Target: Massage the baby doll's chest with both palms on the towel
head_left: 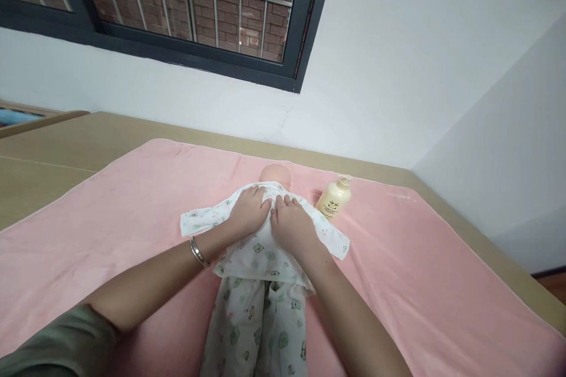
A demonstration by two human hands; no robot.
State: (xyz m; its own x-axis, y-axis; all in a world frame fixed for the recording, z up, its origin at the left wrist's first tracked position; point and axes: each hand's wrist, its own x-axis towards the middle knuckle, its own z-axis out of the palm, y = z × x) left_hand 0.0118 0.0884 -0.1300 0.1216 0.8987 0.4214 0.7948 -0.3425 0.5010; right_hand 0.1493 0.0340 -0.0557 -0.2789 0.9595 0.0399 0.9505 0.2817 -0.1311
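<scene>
Head view: both hands (270, 219) flat on doll's (275, 175) white bear-print top (260, 250).

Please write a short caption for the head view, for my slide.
Both hands, left hand and right hand, rest on a doll's printed top beside a bottle.

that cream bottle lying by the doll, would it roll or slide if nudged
The cream bottle lies on its side on the pink blanket, so its round body would probably roll rather than tip. The soft cloth likely slows any slide. It looks like plastic, so probably not fragile.
</scene>
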